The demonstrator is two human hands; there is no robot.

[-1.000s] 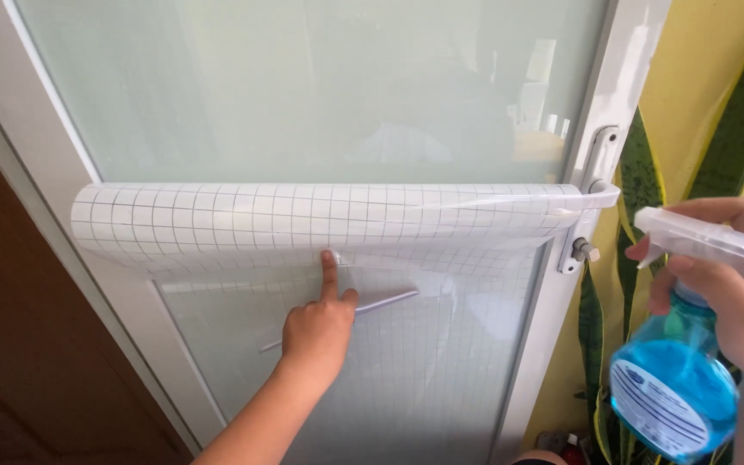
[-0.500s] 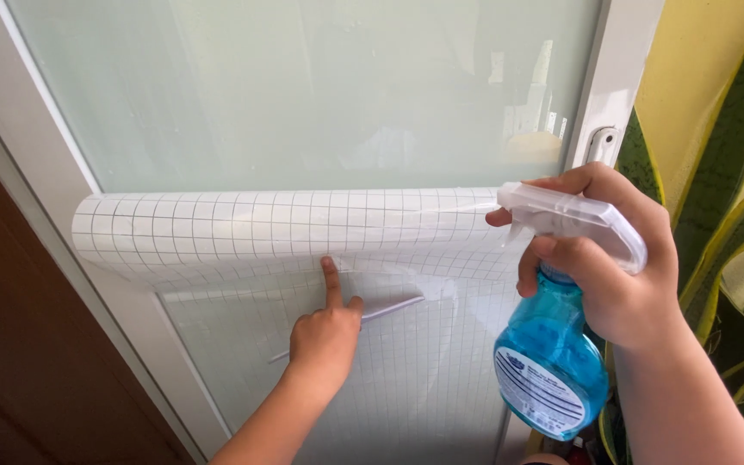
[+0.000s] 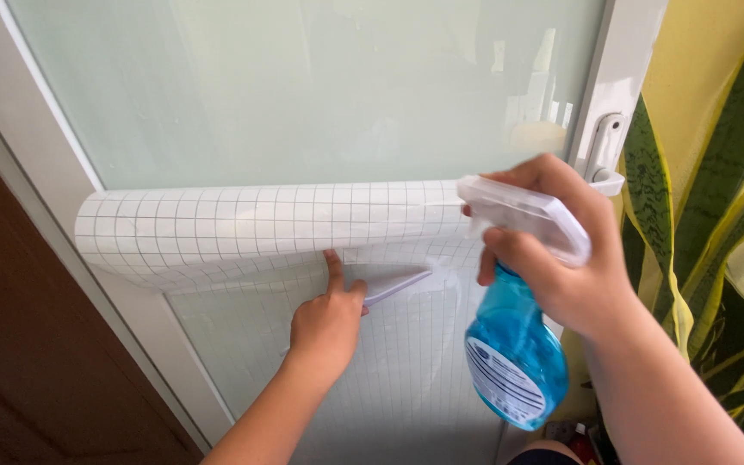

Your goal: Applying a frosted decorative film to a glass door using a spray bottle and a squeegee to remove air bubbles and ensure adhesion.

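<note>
My left hand [image 3: 327, 323] presses against the lower part of a glass door, index finger pointing up, holding a thin white scraper [image 3: 396, 287] that sticks out to the right. Just above it curls a roll of white gridded backing film [image 3: 269, 226], peeled across the door's width. My right hand [image 3: 561, 258] grips a blue spray bottle [image 3: 514, 357] with a white trigger head [image 3: 523, 215], its nozzle aimed left at the roll's right end.
The frosted glass pane [image 3: 303, 86] sits in a white door frame [image 3: 40, 185] with a white handle [image 3: 604, 155] at the right. A brown wooden surface [image 3: 19, 362] lies left. Long green striped plant leaves [image 3: 691, 250] stand against a yellow wall at the right.
My right hand has carried the spray bottle leftward from the frame's right edge to in front of the door. My left hand has stayed pressed on the film.
</note>
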